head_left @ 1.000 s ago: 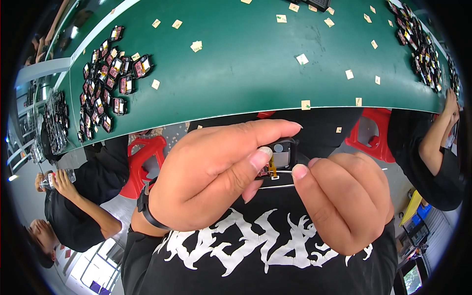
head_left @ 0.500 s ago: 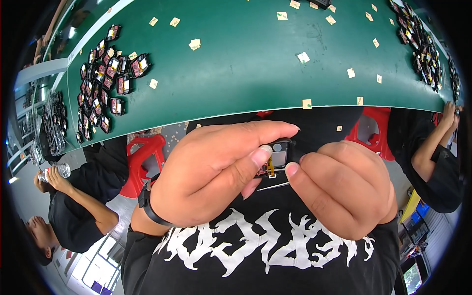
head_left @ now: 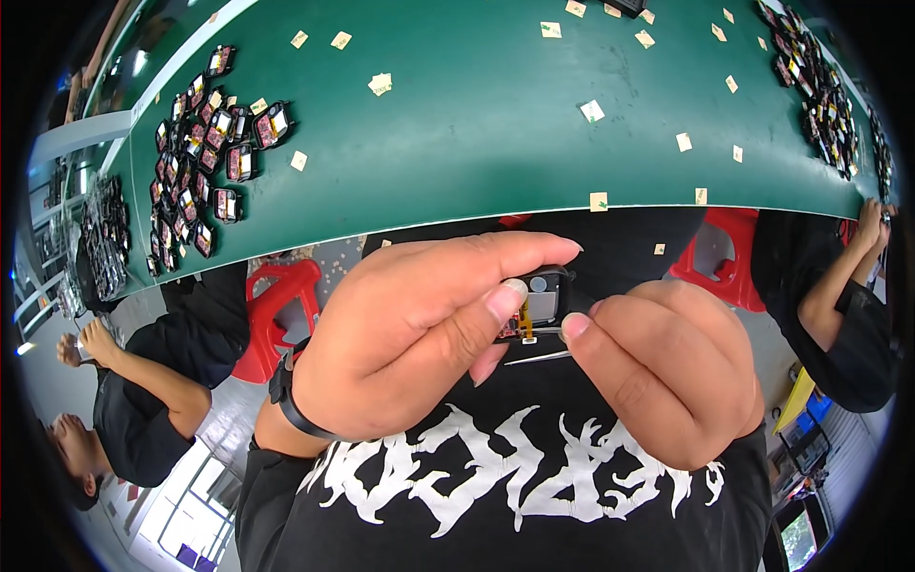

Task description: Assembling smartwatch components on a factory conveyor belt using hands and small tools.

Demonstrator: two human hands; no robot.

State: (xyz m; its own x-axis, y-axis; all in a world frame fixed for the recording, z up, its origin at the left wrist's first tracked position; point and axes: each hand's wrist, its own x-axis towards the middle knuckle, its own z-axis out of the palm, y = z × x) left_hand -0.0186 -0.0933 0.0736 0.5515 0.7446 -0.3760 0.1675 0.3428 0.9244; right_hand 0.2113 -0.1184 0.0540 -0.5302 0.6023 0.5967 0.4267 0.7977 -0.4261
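A small black electronic module (head_left: 545, 303) sits pinched in the closed grip of the left hand (head_left: 410, 343), thumb over its face, close before the black printed shirt (head_left: 505, 486). The right hand (head_left: 667, 367) closes on thin metal tweezers (head_left: 536, 357) just beneath it. Beyond, similar modules (head_left: 205, 143) crowd the green surface (head_left: 477, 124).

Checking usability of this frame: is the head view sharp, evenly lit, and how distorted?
Head view: small black module between left hand and right hand is sharp; lighting even, mild sheen on green table; table edge bows strongly, corners black.
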